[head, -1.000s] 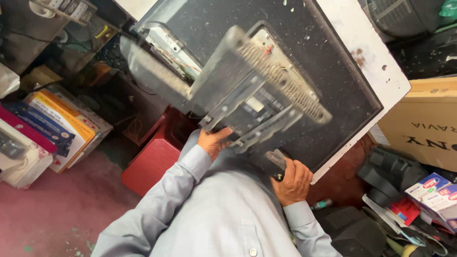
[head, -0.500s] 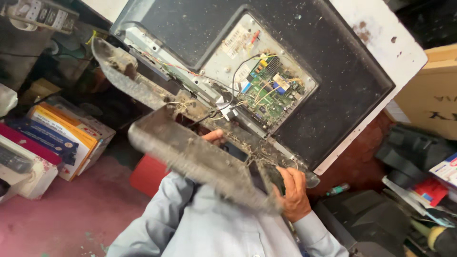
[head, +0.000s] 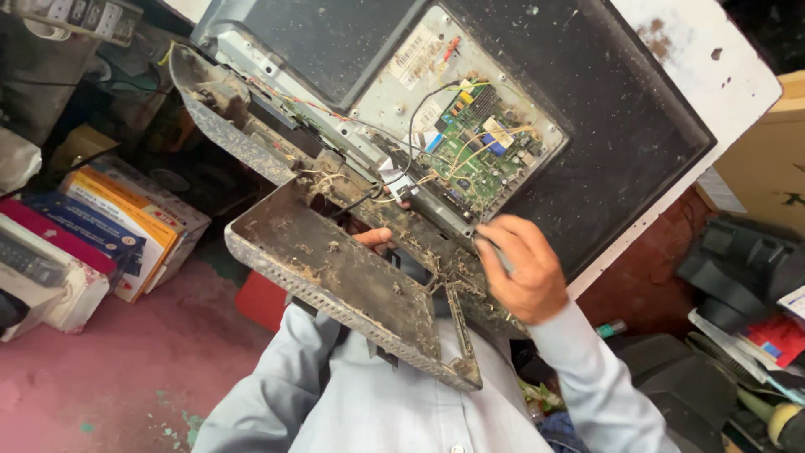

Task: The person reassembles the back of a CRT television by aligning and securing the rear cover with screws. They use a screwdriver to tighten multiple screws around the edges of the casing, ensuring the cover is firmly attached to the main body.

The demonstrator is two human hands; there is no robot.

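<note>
Crowded workspace around an opened television back

A dusty grey perforated back cover (head: pixel 352 281) hangs across the lap, blocking the lower approach. Loose black and coloured wires (head: pixel 419 159) cross the green circuit board (head: pixel 478 151) (reachable from above right). Stacked cardboard boxes (head: pixel 101 226) crowd the left; black plastic equipment (head: pixel 738 268) crowds the right. Pink floor (head: pixel 101 377) lies open lower left.

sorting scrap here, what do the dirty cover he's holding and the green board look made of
Cover: probably moulded plastic, grey, matt under caked dust; its edge has rows of vent slots. Green board: likely a laminate circuit board, glossy green, carrying small components and wires.
</note>
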